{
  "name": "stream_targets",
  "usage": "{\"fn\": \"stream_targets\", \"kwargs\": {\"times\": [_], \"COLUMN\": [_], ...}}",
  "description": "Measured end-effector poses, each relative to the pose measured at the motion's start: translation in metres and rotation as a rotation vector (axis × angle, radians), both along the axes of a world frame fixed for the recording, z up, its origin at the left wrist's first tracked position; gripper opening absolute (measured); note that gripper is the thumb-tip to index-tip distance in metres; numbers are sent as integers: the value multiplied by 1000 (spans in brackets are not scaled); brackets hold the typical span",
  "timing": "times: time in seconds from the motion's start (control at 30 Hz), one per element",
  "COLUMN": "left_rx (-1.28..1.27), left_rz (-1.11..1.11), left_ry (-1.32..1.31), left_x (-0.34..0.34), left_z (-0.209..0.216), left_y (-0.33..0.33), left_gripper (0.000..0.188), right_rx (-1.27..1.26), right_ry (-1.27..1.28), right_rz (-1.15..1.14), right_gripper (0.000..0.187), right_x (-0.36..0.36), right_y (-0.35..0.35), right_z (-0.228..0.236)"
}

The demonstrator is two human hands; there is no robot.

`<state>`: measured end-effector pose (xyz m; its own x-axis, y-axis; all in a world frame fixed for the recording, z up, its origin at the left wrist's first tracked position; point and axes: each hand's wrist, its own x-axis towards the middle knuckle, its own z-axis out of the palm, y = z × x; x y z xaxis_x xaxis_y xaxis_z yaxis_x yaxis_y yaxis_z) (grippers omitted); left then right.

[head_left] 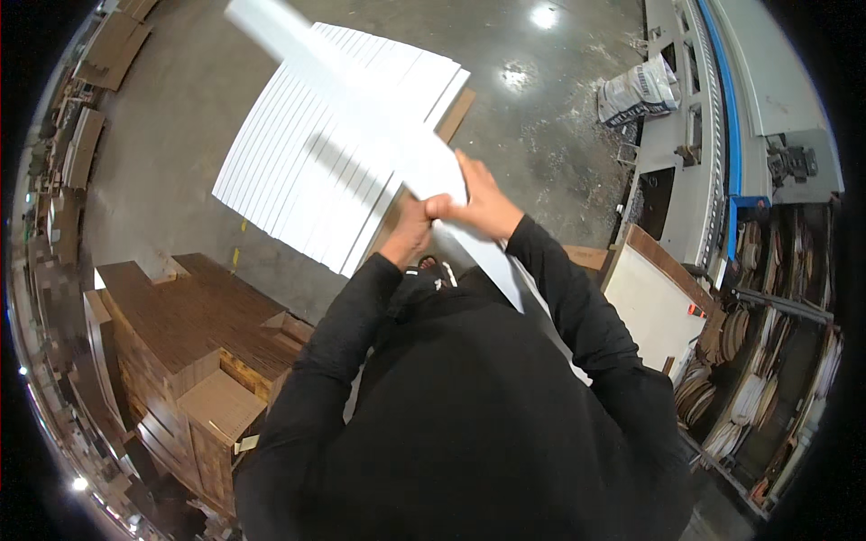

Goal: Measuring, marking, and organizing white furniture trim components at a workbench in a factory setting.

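A long white board slants across my front, its far end up at the left blurred by motion and its near end down by my body. My right hand grips it by the edge, thumb on the near side and fingers partly behind. Close beside it, my left hand is closed at the board's lower edge, its fingers mostly hidden. Below and beyond the board lies a wide stack of white strips, set side by side in rows. The board casts a shadow on them.
Dark brown wood-grain panels and boxes stand at my left. On the right runs a long grey machine with a blue rail, a white sack beside it. Rolls of edging fill a rack at the lower right, near a pale panel.
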<state>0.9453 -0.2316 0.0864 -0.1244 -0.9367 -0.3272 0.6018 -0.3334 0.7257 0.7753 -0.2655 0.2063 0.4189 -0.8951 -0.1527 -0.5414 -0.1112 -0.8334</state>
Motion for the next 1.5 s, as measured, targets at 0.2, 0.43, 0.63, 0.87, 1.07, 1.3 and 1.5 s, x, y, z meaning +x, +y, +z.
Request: {"fn": "stream_targets", "kwargs": {"times": [0.2, 0.43, 0.63, 0.87, 1.07, 1.3, 1.5], "left_rx": [220, 415, 392, 352, 312, 336, 394], "left_rz": [325, 792, 1000, 1264, 1358, 1335, 1150], "left_ry": [61, 74, 241, 210, 228, 166, 174], "left_x": [91, 87, 38, -18, -8, 16, 46], "left_z": [-35, -32, -23, 5, 12, 15, -10], "left_y": [19, 26, -16, -113, -169, -200, -224], "left_gripper": [65, 72, 62, 72, 73, 67, 57], "right_rx": [32, 231, 13, -70, -219, -82, 466], "right_ry": [274, 552, 569, 699, 519, 461, 621], "right_rz": [311, 651, 912, 1190, 1156, 1136, 1015], "right_gripper": [127, 143, 144, 129, 113, 124, 137], "right_x": [-60, -180, -223, -185, -174, -188, -217], "right_y": [15, -131, -333, -506, -574, -599, -609], "right_z": [-67, -86, -98, -69, -76, -75, -138]}}
